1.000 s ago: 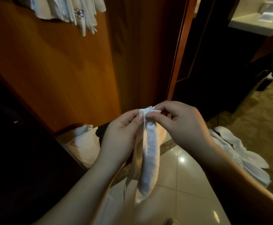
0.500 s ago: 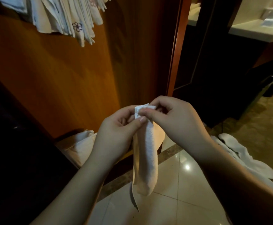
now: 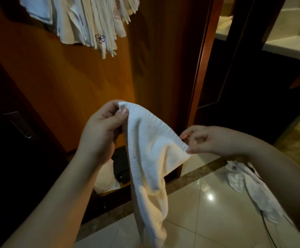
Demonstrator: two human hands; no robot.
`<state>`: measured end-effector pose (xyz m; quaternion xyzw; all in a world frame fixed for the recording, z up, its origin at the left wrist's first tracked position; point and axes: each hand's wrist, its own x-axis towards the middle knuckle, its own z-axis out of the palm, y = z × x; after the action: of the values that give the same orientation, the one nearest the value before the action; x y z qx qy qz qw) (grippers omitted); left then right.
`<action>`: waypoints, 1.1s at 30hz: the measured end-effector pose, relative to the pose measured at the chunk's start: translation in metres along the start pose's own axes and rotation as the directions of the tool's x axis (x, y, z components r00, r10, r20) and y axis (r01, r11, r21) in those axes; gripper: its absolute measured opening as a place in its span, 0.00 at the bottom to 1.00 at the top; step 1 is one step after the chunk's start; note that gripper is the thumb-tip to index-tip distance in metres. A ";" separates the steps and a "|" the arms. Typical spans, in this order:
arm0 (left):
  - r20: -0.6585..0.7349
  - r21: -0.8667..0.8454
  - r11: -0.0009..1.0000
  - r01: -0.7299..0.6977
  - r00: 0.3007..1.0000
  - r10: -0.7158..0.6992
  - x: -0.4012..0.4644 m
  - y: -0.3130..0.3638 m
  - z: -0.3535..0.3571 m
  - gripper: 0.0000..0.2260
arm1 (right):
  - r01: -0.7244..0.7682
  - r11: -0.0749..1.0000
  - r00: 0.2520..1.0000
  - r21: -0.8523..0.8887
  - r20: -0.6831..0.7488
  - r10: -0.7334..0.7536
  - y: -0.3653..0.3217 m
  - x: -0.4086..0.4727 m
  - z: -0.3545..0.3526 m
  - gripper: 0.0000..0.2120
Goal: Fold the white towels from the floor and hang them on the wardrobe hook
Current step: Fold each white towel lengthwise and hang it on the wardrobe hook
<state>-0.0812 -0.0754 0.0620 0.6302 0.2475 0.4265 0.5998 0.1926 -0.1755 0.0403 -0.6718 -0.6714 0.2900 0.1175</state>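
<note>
A white towel (image 3: pixel 149 158) hangs in front of me, spread along its top edge between both hands. My left hand (image 3: pixel 102 129) pinches its upper left corner between thumb and fingers. My right hand (image 3: pixel 204 140), lower and to the right, pinches the other end of that edge with its fingertips. The towel's lower part droops towards the tiled floor. Several folded white towels (image 3: pixel 90 24) hang against the orange wooden wardrobe panel (image 3: pixel 65 86) at the top left; the hook itself is hidden behind them. More white towels (image 3: pixel 249 187) lie crumpled on the floor at the right.
A white bundle (image 3: pixel 106 178) sits low inside the wardrobe behind my left forearm. A dark door with a metal handle (image 3: pixel 20 126) stands at the left. The wooden door frame (image 3: pixel 202 59) rises at centre right, with a pale counter (image 3: pixel 288 47) beyond it.
My hands, which held the narrow folded towel together at its top, have moved apart. The right hand slid right and down along the edge, and the towel has opened out wide.
</note>
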 end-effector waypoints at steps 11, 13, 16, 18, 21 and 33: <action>0.057 0.014 1.000 -0.022 0.998 0.021 -0.005 0.005 -0.022 0.09 | 0.125 0.970 0.992 0.211 -0.009 -0.126 -0.003 0.032 0.043 0.10; 0.030 0.027 0.999 -0.039 0.999 0.038 -0.005 0.004 -0.032 0.09 | 0.128 0.969 0.990 0.213 -0.080 -0.114 0.002 0.033 0.040 0.08; -0.030 0.046 0.998 -0.030 0.999 0.031 -0.005 -0.004 -0.046 0.08 | 0.145 0.970 0.967 0.197 -0.237 -0.096 0.007 0.035 0.030 0.04; -0.066 0.088 0.996 -0.005 0.998 0.010 -0.004 -0.011 -0.055 0.06 | 0.173 0.967 0.932 0.189 -0.348 -0.099 0.005 0.034 0.023 0.04; -0.134 0.121 0.993 0.015 0.991 0.002 0.000 -0.022 -0.064 0.06 | 0.208 0.964 0.836 0.167 -0.542 -0.087 -0.005 0.035 0.017 0.12; -0.059 -0.017 0.998 -0.053 0.997 0.052 0.023 -0.002 -0.055 0.08 | 0.254 0.935 0.789 0.249 -0.613 -0.051 -0.026 0.026 -0.015 0.05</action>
<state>-0.1150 -0.0260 0.0608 0.6184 0.2443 0.4626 0.5865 0.1775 -0.1448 0.0608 -0.6432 -0.5971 0.1574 0.4528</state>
